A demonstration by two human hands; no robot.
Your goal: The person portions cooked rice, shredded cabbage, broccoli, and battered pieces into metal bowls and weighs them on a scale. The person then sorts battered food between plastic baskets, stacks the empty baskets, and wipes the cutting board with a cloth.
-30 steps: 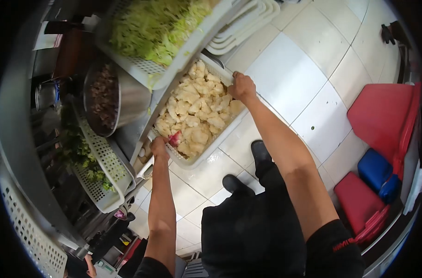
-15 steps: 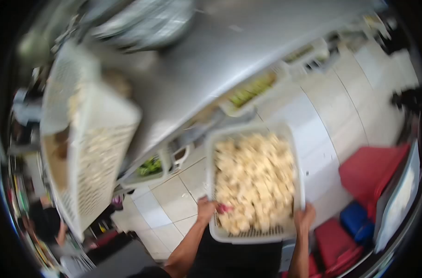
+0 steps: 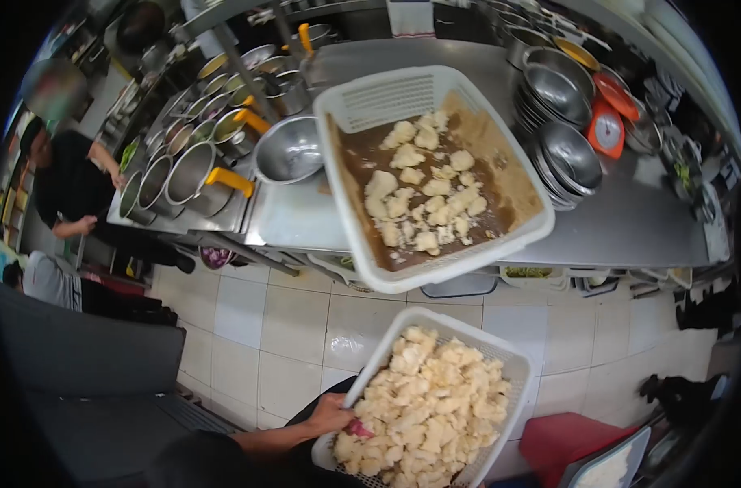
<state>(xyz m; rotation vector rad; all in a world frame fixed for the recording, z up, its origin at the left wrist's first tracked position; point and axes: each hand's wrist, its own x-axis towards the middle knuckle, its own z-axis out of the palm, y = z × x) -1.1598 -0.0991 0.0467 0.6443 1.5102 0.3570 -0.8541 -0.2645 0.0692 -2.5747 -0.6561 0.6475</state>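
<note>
My left hand (image 3: 330,413) is closed on the left rim of a white perforated basket (image 3: 376,359). Pale, lumpy food pieces (image 3: 435,407) fill this basket, which is at the bottom of the view. Right beside my fingers, a small pink piece (image 3: 358,428) lies among them. My right hand is out of sight. Above, on the steel counter (image 3: 630,220), a larger white basket (image 3: 350,215) holds more pale pieces (image 3: 427,195) scattered over a brown, powdery layer.
Left of the large basket are a metal bowl (image 3: 289,150) and several pots (image 3: 199,175). Stacked steel bowls (image 3: 569,154) and an orange scale (image 3: 606,130) stand right. A person in black (image 3: 61,175) is at the left. A red bin (image 3: 565,447) is lower right.
The carried basket has come away from the low shelf, and the view has turned and lifted to the counter. My right hand has left the view; my left hand still holds the basket.
</note>
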